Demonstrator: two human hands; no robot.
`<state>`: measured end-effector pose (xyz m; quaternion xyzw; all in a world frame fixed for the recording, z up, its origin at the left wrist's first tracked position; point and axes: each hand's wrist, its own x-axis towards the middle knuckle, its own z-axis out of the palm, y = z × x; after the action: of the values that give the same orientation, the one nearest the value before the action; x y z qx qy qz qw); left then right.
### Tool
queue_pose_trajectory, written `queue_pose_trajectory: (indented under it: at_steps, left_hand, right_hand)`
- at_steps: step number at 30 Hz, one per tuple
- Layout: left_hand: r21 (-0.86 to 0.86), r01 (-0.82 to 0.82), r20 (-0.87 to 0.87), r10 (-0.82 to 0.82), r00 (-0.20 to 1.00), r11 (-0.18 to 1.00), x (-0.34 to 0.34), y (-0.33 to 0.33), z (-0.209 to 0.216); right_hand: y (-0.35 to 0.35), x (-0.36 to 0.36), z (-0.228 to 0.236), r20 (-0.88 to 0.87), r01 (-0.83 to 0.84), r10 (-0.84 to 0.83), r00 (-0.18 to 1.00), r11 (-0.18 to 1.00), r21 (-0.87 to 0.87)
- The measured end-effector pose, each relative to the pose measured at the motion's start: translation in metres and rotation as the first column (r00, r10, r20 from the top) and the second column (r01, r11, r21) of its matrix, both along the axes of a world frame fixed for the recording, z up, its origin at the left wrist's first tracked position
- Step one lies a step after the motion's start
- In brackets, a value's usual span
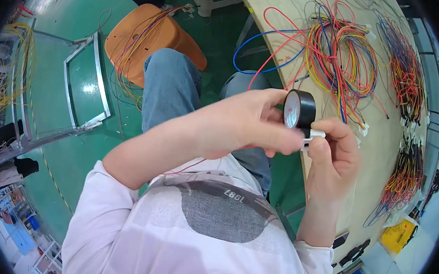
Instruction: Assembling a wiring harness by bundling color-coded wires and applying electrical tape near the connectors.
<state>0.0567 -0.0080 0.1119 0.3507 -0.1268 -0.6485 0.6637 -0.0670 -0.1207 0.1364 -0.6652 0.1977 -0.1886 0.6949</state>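
My left hand is closed about a roll of black tape, its fingers at the roll's near side and partly hidden. The left thumb, a little blurred, reaches to a small white plastic connector. Between thumb and forefinger, my right hand pinches that connector, just below the tape roll. A strip of dark tape seems to run between roll and connector. Thin red wire trails below my left wrist across my lap; whether it joins the connector is hidden.
On the wooden table at the right lies a coil of coloured wires, with several wire bundles along its far side. An orange stool with wires on it stands ahead left. A metal frame is at the left.
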Motion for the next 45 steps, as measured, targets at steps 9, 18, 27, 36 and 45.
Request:
queue_pose_trajectory:
  at_steps: [9, 18, 27, 36, 45]
  left_hand:
    - [0.019, -0.126, 0.093, 0.124, 0.988, 0.992, 0.006, 0.006, 0.024]
    - [-0.666, 0.035, 0.742, 0.667, -0.073, 0.745, -0.023, 0.02, -0.003]
    - [0.08, 0.053, 0.324, -0.076, 0.943, 0.995, -0.008, 0.012, 0.007]
    - [-0.123, -0.492, 0.766, 0.397, 0.505, 0.862, -0.024, 0.0, -0.011]
    - [0.026, -0.234, -0.197, 0.234, 0.952, 0.972, -0.003, 0.015, 0.0]
  right_hand:
    - [-0.002, -0.005, 0.004, -0.131, 0.033, -0.02, 0.991, 0.994, 0.102]
    - [-0.005, 0.006, 0.014, -0.196, 0.081, -0.036, 0.98, 0.97, 0.229]
    - [-0.003, 0.007, 0.008, 0.003, -0.087, 0.089, 0.996, 0.985, -0.147]
    - [0.011, 0.005, -0.004, 0.005, 0.07, -0.07, 0.998, 0.998, -0.01]
    - [0.005, 0.0, -0.001, -0.084, 0.12, -0.105, 0.991, 0.973, 0.198]
